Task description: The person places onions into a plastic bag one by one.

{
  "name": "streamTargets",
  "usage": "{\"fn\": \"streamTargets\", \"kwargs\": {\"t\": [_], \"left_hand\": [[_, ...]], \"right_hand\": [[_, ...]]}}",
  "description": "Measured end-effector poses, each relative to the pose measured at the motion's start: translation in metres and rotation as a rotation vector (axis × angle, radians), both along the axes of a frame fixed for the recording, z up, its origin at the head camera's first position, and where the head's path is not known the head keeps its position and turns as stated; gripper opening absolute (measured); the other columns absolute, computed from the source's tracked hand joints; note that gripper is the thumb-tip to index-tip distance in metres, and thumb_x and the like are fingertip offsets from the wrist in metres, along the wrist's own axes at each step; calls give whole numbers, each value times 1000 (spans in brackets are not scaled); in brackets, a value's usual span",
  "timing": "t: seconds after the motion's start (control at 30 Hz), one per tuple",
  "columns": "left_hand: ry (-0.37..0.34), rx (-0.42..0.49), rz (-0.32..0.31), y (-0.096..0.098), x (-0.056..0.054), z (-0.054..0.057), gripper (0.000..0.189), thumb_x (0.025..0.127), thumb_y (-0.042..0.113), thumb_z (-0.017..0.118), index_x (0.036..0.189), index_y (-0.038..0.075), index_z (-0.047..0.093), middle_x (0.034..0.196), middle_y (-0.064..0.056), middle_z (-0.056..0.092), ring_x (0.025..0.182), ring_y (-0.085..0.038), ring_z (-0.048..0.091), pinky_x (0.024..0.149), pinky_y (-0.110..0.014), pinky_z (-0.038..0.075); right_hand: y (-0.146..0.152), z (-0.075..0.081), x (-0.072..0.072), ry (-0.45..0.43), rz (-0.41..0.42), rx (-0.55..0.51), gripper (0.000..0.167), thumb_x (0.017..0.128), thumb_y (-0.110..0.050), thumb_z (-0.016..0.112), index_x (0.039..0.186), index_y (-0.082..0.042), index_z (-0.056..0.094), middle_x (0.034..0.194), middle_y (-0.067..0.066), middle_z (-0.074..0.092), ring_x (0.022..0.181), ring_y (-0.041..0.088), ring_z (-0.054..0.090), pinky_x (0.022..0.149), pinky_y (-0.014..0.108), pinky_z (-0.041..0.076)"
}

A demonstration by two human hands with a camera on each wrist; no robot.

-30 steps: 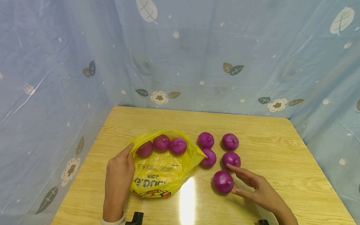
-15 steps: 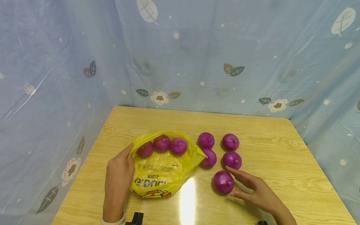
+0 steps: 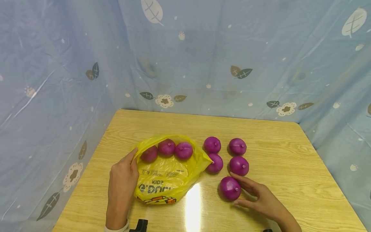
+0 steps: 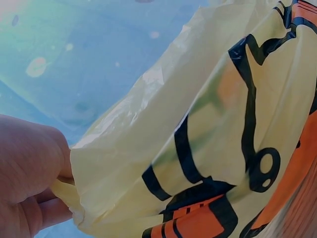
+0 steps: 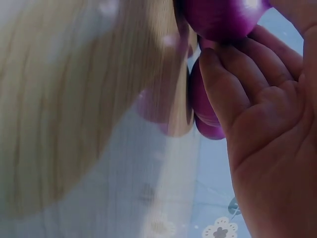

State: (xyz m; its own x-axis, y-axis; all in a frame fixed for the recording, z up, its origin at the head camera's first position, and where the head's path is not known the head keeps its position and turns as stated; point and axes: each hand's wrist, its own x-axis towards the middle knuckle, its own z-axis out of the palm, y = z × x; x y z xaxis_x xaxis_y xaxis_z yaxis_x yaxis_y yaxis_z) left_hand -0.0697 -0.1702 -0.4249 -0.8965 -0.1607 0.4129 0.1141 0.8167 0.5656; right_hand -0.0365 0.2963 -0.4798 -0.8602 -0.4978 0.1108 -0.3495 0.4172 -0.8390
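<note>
Head view: left hand point(image 3: 123, 180) pinched the rim of a yellow plastic bag point(image 3: 168, 175) lying on a wooden table point(image 3: 278, 154), holding its mouth open. Three purple onions point(image 3: 166, 147) sat inside the mouth. Four more purple onions point(image 3: 226, 154) lay in a two-by-two block just right of the bag, the near-left one touching the bag's edge. The nearest onion point(image 3: 230, 188) lay apart in front of them; right hand point(image 3: 261, 199) cupped it from the right, fingers spread and lightly bent, fingertips at its side. A blue leaf-and-flower printed sheet point(image 3: 185, 58) hung behind and to both sides of the table. A bright glare patch lay on the tabletop near the bag.

Left wrist view: only here did the bag's black and orange print show close, with thumb and fingers point(image 4: 29, 178) closed on a fold of the plastic.

Right wrist view: open palm point(image 5: 277, 148), fingertips touching the onion's skin point(image 5: 220, 17); not yet wrapped round it. Another onion point(image 5: 203, 114) showed behind.

Versus 1.0 s ago: the right hand had drawn nearer to the front onion, from the block onion. Bag, left hand and onions unchanged.
</note>
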Motion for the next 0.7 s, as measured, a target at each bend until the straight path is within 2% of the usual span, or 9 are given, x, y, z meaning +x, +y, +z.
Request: {"fn": "streamTargets", "kwargs": {"t": [0.4, 0.57, 0.7], "left_hand": [[12, 7, -4, 0, 1, 0, 36, 103, -4, 59, 138, -1, 68, 118, -28, 74, 80, -30, 71, 64, -47, 59], [6, 4, 1, 0, 1, 0, 36, 103, -3, 59, 137, -1, 69, 117, -27, 75, 78, -29, 70, 64, -46, 59], [12, 2, -2, 0, 1, 1, 35, 102, -4, 59, 136, -1, 69, 114, -28, 75, 72, -28, 66, 60, -43, 57]], "right_hand": [[-8, -1, 0, 33, -16, 31, 78, 89, -26, 87, 156, -11, 51, 154, 11, 58, 131, 14, 62, 102, 24, 53], [-7, 8, -2, 47, -2, 20, 77, 90, -22, 87, 155, -7, 50, 153, 13, 59, 127, 17, 65, 100, 26, 55], [-10, 21, -5, 44, -3, 9, 76, 90, -20, 87, 156, -10, 49, 153, 12, 59, 126, 17, 66, 99, 25, 55]]}}
